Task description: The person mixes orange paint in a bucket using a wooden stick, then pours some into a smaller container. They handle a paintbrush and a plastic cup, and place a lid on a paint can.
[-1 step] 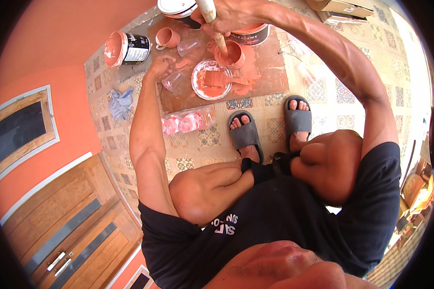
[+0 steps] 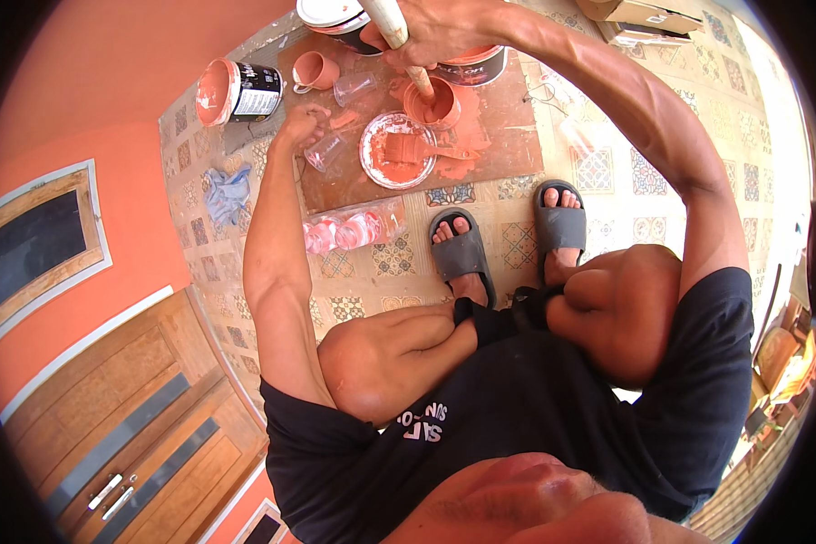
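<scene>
My right hand [image 2: 435,32] is wrapped round a pale wooden stick [image 2: 385,20], and the stick's lower end stands in a small pot [image 2: 442,111] of orange-red paint. Off to the left, my left hand [image 2: 308,125] has its fingers curled in; whether anything is inside them is hidden. Just beside it lies a clear plastic cup [image 2: 325,154]. A wide paintbrush [image 2: 406,149] coated in orange-red rests across a paint-smeared white lid [image 2: 370,165], near the pot.
The paint things stand on a stained brown board [image 2: 508,154]. Around them are an orange mug [image 2: 315,71], a tipped paint bucket [image 2: 254,91], another paint bucket [image 2: 476,68] and a white-lidded bucket [image 2: 334,13]. A blue-grey rag [image 2: 227,195] and a clear pack [image 2: 358,228] lie on the tiles.
The stick has shifted slightly in the pot, its lower end moving a little to the right. My left hand stays where it was.
</scene>
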A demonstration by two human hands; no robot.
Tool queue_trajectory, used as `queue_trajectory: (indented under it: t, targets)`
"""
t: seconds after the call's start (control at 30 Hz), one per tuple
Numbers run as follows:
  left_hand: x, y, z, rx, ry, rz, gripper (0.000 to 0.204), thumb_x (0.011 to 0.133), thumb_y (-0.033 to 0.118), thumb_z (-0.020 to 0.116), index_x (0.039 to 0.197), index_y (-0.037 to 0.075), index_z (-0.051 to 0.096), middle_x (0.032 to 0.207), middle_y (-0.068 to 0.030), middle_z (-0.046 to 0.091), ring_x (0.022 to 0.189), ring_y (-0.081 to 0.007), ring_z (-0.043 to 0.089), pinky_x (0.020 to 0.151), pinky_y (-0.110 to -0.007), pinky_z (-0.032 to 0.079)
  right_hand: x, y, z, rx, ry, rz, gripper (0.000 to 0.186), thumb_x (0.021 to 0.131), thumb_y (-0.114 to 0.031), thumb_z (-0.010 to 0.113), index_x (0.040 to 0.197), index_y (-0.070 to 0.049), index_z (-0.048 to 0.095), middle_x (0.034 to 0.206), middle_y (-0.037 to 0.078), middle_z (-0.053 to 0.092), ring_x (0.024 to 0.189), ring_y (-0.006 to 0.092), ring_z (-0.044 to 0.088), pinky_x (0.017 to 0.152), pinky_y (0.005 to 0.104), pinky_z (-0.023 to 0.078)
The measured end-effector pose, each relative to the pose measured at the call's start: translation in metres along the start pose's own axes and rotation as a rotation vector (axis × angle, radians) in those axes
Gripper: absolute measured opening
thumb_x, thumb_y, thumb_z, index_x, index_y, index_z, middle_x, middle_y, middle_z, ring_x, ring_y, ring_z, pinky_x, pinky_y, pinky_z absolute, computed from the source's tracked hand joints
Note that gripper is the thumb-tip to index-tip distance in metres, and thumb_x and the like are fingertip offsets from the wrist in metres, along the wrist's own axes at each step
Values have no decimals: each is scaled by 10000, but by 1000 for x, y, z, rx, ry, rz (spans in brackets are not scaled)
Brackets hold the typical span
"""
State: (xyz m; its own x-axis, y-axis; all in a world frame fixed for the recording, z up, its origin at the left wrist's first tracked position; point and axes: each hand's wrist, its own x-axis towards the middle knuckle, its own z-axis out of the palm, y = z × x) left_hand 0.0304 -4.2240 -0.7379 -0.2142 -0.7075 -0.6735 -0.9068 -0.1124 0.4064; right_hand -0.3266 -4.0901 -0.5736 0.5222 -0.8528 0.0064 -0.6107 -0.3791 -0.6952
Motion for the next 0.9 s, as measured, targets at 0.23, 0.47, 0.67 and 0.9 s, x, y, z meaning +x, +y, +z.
queue_trajectory:
  t: [0.23,0.47,0.67,0.9]
  targets:
    - [0,2,0,-15,5,-7,288,1004,262,610,1239,115,691,1002,-62,735,824,-162,685,655,-325,535,1,-2,1,3,5,-5,365,818,-131,623,1146,29,624,957,255,721,935,393,715,802,465,571]
    - [0,2,0,-27,8,18,261,996,227,616,1212,111,704,978,-48,719,764,-141,657,597,-297,510,2,-5,4,15,4,-1,372,815,-125,619,1154,28,621,956,254,723,936,390,716,798,464,572]
    - [-2,3,2,-87,41,28,212,978,177,635,1157,112,727,871,-24,697,658,-99,609,525,-261,465,3,-6,4,16,2,-2,379,812,-119,615,1162,27,619,954,252,724,938,388,717,795,463,573]
    - [2,0,2,-78,31,33,198,978,200,649,1141,118,727,880,-21,704,652,-97,607,528,-260,469,3,-8,6,19,5,-2,387,809,-113,611,1170,26,617,953,251,726,939,386,717,792,462,574]
